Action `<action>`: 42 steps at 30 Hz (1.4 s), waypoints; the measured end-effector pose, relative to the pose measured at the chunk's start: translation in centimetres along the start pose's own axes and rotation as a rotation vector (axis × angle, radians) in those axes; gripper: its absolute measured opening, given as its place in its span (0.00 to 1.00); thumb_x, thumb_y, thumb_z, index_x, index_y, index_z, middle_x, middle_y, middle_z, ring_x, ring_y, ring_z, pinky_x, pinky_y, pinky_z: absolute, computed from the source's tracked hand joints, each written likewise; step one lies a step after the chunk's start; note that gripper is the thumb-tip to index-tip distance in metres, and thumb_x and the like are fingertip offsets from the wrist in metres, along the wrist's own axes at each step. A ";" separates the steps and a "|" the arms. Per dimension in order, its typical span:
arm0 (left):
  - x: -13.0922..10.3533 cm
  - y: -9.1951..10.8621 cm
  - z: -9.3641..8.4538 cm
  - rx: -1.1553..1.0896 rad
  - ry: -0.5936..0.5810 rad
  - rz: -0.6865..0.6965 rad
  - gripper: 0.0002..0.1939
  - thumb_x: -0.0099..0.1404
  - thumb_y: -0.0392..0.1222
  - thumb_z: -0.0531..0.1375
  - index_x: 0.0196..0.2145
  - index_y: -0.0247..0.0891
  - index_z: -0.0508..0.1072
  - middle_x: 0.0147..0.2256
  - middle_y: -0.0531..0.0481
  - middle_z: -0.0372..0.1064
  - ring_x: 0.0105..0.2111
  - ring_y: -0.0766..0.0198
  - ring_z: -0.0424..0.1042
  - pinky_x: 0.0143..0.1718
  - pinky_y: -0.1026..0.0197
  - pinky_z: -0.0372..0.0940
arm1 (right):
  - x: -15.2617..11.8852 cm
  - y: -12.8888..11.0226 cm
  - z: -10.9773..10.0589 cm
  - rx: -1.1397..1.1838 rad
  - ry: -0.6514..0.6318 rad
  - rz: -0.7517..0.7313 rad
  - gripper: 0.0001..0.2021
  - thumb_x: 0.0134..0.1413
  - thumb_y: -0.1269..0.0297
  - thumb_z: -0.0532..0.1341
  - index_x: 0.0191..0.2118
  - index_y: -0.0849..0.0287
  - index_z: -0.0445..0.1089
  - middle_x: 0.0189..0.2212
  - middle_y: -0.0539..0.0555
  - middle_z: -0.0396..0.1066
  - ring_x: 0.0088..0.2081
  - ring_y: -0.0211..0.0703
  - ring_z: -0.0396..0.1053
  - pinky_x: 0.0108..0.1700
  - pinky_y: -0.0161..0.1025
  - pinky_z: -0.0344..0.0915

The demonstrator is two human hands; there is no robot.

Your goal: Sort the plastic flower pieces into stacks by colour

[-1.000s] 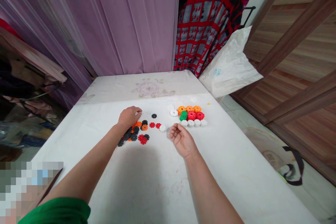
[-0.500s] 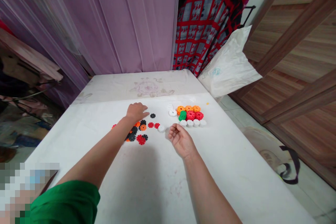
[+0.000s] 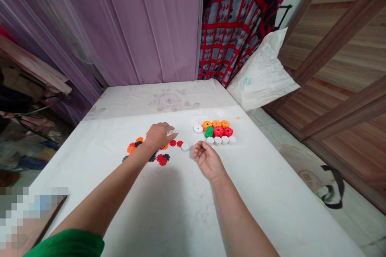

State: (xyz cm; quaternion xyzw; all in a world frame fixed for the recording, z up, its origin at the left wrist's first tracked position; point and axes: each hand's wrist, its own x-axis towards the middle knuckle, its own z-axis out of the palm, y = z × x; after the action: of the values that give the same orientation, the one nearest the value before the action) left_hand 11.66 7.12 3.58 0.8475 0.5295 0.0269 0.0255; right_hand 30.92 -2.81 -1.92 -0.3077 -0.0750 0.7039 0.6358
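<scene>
Our left hand (image 3: 159, 134) hides some discs (image 3: 130, 149) | right hand (image 3: 209, 162): grip unclear to us | green sleeve (image 3: 69, 243): cropped below

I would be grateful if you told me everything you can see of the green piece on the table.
The green piece is small, bright green and rough-edged, and looks like plastic; its finer parts are too small to make out. It sits on the white cloth, just left of the red stacks, with orange stacks behind and white stacks in front. Whether it touches these neighbours is unclear. The right hand is nearer than the left, but neither touches it.
</scene>
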 end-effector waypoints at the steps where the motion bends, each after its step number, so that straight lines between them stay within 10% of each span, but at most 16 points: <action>1: -0.7 0.5 0.1 -0.039 0.006 0.028 0.19 0.67 0.54 0.55 0.48 0.44 0.76 0.48 0.47 0.75 0.45 0.56 0.73 0.47 0.56 0.63 | 0.0 0.0 0.0 -0.004 -0.004 -0.001 0.06 0.45 0.66 0.70 0.29 0.59 0.73 0.24 0.48 0.74 0.25 0.33 0.70 0.28 0.30 0.70; 28: -2.8 3.8 0.7 0.009 -0.067 0.220 0.17 0.67 0.54 0.56 0.44 0.42 0.77 0.42 0.45 0.74 0.44 0.54 0.73 0.44 0.54 0.62 | 0.2 0.0 -0.3 0.016 -0.056 0.010 0.06 0.46 0.66 0.70 0.29 0.59 0.73 0.25 0.49 0.74 0.26 0.34 0.70 0.29 0.31 0.70; 42: 2.4 -1.8 -0.3 0.152 -0.086 -0.074 0.19 0.67 0.50 0.53 0.51 0.44 0.75 0.53 0.44 0.72 0.50 0.51 0.70 0.49 0.52 0.61 | 0.3 0.1 -0.4 -0.004 -0.028 0.004 0.07 0.46 0.65 0.70 0.30 0.59 0.72 0.24 0.48 0.74 0.25 0.33 0.70 0.29 0.31 0.70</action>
State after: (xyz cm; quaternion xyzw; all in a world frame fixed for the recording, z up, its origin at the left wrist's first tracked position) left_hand 11.06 10.02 3.78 0.8272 0.5593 -0.0509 -0.0154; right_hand 31.03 -2.67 -2.37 -0.2992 -0.0847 0.7094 0.6325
